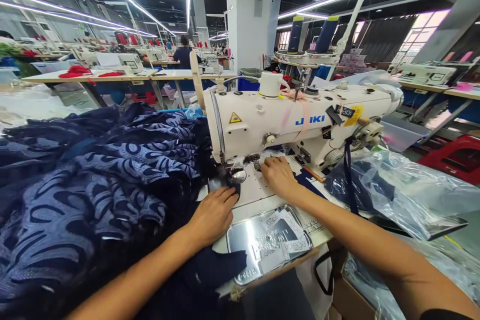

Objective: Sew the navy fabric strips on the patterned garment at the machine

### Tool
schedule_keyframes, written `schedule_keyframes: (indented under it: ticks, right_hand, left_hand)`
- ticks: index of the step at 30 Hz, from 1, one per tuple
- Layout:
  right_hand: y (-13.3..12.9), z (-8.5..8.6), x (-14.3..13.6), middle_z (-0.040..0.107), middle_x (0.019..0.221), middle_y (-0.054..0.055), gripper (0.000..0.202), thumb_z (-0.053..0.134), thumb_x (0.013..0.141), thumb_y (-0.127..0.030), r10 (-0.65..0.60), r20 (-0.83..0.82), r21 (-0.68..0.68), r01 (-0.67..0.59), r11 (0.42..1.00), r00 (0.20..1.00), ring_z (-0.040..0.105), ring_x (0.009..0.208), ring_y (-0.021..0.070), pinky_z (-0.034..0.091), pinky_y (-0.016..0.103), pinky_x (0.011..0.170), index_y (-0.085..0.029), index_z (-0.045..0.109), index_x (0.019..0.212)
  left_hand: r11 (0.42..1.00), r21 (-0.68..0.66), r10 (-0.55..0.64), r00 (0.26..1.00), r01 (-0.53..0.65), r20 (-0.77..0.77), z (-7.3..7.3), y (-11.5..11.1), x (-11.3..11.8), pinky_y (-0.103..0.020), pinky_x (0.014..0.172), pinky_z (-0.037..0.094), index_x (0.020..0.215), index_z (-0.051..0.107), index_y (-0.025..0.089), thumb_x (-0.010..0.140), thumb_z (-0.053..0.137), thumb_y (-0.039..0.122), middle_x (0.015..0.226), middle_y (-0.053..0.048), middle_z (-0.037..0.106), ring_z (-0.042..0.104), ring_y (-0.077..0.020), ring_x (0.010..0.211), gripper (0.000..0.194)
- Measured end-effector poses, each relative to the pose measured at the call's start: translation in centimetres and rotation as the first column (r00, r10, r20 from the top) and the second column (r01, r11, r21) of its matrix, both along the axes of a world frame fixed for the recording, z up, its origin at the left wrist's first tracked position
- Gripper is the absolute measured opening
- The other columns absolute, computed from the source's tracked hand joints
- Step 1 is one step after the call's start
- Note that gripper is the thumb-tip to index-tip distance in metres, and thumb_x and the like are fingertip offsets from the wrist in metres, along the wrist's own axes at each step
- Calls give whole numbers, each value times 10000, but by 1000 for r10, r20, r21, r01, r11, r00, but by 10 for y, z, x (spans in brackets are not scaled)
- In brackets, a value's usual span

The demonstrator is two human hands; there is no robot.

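Note:
A white JUKI sewing machine [270, 120] stands before me. My left hand [213, 216] lies flat, fingers stretched, on a dark navy fabric piece [235, 191] beside the presser foot [229, 167]. My right hand [279, 176] rests under the machine's arm, right of the needle area. Its fingers are bent and together, and whatever lies beneath the fingertips is hidden. In front of the bed, a shiny metal tray [243, 240] holds several small labels [296, 246] printed "valege". A large heap of navy and pale-blue patterned fabric [112, 170] lies to the left.
A white mug [270, 84] stands on the machine's head. Clear plastic bags [416, 185] lie at the right, near a red stool [455, 157]. Two navy thread cones [326, 35] stand behind. Farther back, a person [182, 54] is among other sewing tables [123, 78].

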State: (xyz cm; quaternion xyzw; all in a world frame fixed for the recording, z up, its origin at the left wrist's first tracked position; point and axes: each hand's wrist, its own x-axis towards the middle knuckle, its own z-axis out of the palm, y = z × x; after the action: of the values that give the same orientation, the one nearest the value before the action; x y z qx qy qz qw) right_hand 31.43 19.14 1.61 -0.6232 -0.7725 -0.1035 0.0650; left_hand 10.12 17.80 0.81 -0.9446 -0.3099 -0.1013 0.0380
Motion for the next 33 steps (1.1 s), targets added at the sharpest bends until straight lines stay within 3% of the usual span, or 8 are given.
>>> schedule_keyframes:
  ticks: [4,8,11,17,20,24,33]
  right_hand:
    - [6,-3,-13,621,819,42,136,472,845,-183,146,-229,-151,-183,971,962,549,765,176,307,295,704,-166,602,884]
    - [7,-11,-15,611,844,65,137,528,823,-235,223,-221,-34,-236,971,949,534,769,190,314,316,731,-128,576,895]
    - [5,-19,-10,592,807,68,121,524,826,-231,307,-199,43,-304,952,931,515,756,185,327,319,739,-119,563,849]
    - [9,-28,-7,565,820,65,91,488,847,-199,392,-311,67,-391,918,866,506,747,164,379,282,700,-139,555,833]
    - [14,-27,-15,562,833,83,143,435,867,-173,429,-274,74,-426,902,861,505,758,169,385,278,685,-130,563,816]
    - [22,-24,-30,571,781,61,126,463,847,-148,409,-285,45,-415,909,867,498,717,159,367,278,683,-127,565,776]
    - [35,-12,-38,479,583,-42,141,529,768,-92,178,-643,-205,-392,897,745,438,575,88,326,204,585,-139,527,634]
  left_hand:
    - [1000,0,11,1000,-11,-12,1,3,5,-382,886,455,1020,586,97,725,440,15,1116,-102,589,516,-238,1024,338]
    - [999,21,-31,999,31,-30,-2,5,3,-371,827,485,937,607,100,753,411,-6,1056,-118,612,542,-232,975,289]
    - [998,34,-47,998,48,-29,-4,2,1,-387,844,475,988,594,120,764,391,-10,1046,-121,613,548,-226,987,330]
    - [999,34,-27,994,31,-107,-2,-6,2,-408,861,460,1089,550,102,762,377,-8,1132,-149,569,527,-262,1046,385]
    - [998,48,-22,986,30,-164,-1,-8,3,-403,877,451,1085,551,96,756,394,-8,1179,-148,540,515,-273,1065,379]
    - [997,73,-20,983,34,-183,0,-8,2,-391,872,454,1069,554,90,763,399,2,1218,-156,507,515,-269,1061,354]
    - [996,79,-23,987,36,-161,1,-4,3,-393,807,451,939,564,109,740,433,5,1240,-156,484,519,-259,979,260]
